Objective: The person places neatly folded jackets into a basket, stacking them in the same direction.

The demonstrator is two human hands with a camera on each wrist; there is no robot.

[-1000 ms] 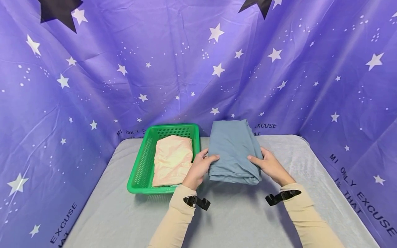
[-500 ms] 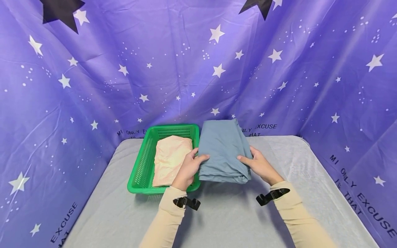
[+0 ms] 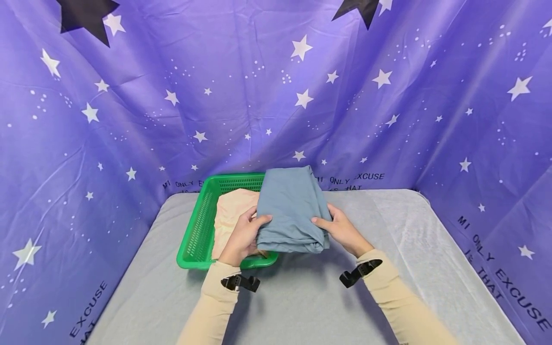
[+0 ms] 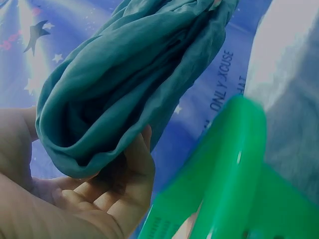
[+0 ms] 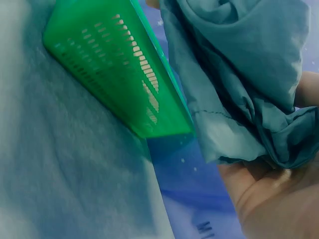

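Note:
A folded blue-grey cloth (image 3: 293, 208), several layers thick, is held up between both hands in the head view. My left hand (image 3: 243, 235) grips its left edge, thumb on top and fingers beneath. The right hand (image 3: 342, 230) grips the right edge the same way. In the left wrist view the cloth's rolled layers (image 4: 114, 94) lie between thumb and curled fingers. The cloth overlaps the right rim of a green perforated basket (image 3: 196, 235) and hides part of it. Inside the basket lies a folded pale pink cloth (image 3: 230, 211), partly covered by the left hand and the blue-grey cloth.
A grey cloth-covered table (image 3: 297, 302) carries the basket on its left half. Purple star-printed curtains (image 3: 241, 96) hang behind the table and along both sides. Black straps with small mounts (image 3: 360, 272) sit on both wrists.
Both hands have moved left with the blue-grey cloth, from right of the green basket to over its right rim. The basket and pink cloth have stayed put.

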